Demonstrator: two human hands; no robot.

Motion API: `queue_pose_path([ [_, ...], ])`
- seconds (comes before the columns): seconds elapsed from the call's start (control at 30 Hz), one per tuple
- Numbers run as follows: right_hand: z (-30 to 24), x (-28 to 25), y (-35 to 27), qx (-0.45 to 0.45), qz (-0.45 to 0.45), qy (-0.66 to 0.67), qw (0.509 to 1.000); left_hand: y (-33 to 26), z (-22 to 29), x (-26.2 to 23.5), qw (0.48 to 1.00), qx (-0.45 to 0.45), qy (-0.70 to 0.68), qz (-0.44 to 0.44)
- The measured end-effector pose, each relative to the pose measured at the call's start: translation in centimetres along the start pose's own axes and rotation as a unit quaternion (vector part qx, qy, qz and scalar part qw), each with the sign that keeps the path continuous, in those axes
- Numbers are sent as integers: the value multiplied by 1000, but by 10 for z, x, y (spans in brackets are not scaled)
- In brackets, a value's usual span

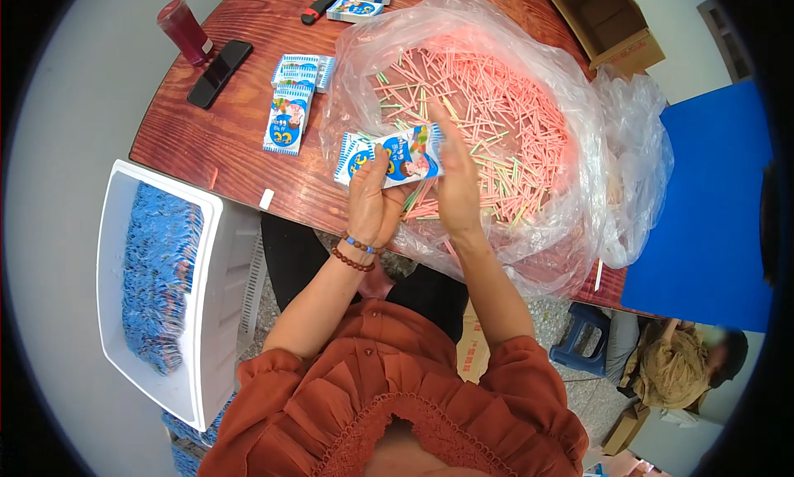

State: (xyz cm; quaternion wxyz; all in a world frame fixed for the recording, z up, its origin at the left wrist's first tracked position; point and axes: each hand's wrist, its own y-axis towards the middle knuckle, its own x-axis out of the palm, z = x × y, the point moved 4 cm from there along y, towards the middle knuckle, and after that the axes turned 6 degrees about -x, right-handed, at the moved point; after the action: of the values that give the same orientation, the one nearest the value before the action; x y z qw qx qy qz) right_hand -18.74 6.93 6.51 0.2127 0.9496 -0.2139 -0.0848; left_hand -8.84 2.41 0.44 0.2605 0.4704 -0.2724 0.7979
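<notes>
My left hand (372, 200), with beaded bracelets at the wrist, grips small blue-and-white printed packets (418, 153) over the near edge of a big clear plastic bag. At least two packets overlap there, lying sideways in the fingers. My right hand (459, 188) is at their right end, its fingers stretched out and slightly blurred; whether it touches them is hard to see. Beneath and beyond, the open clear bag (356, 51) holds a heap of thin pink sticks (529, 105), with some green and yellow ones among them.
More packets (288, 117) lie left of the bag on the red-brown wooden table (240, 146). A phone (219, 73), a red bottle (184, 32) and a cutter knife (322, 7) are farther off. A white bin (217, 312) of packets stands left. Another person (674, 365) sits at lower right.
</notes>
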Motion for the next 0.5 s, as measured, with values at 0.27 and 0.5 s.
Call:
queue_pose_path([
  [0.27,12,9,5,101,-37,34,994,6,22,-14,997,40,-67,-2],
  [0.5,-4,31,27,126,-82,105,983,-11,61,-26,995,57,76,-19],
])
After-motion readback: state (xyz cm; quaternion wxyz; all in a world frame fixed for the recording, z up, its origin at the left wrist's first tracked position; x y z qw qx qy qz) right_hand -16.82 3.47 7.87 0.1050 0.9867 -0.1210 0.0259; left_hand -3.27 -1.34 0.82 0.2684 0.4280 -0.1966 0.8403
